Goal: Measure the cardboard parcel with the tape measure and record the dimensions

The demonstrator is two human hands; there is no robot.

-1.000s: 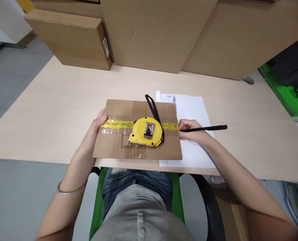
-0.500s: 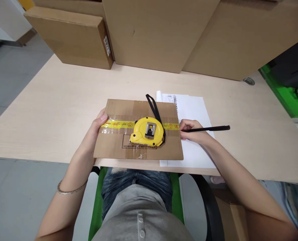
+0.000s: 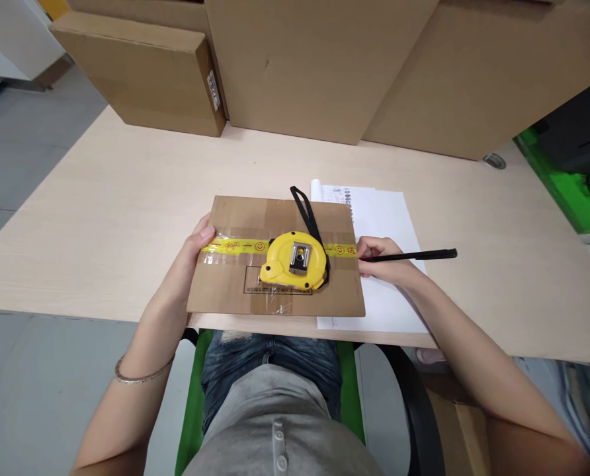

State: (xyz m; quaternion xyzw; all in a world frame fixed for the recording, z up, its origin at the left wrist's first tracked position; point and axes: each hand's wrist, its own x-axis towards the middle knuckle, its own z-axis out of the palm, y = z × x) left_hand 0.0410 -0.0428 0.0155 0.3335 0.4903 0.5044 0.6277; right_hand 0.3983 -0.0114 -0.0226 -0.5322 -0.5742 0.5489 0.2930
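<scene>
A flat cardboard box [image 3: 225, 291] with yellow printed tape across it is in front of me at the table's near edge. My left hand [image 3: 200, 241] grips its left side, thumb on top and the other fingers mostly hidden. On the box lies a yellow tape measure [image 3: 280, 254] with a metal clip, its black wrist strap [image 3: 302, 205] reaching past the far edge. Beside the box's right edge, my right hand [image 3: 379, 254] is closed around a black pen [image 3: 428, 254]. Under that hand is white paper [image 3: 389, 304]; the box covers its left part.
A smaller closed carton [image 3: 136, 79] and large cardboard boxes [image 3: 315, 66] line the back of the light wooden table [image 3: 67, 244]. A round metal object [image 3: 495, 160] sits at the back right. Green and black equipment [image 3: 573, 145] stands beyond the right edge.
</scene>
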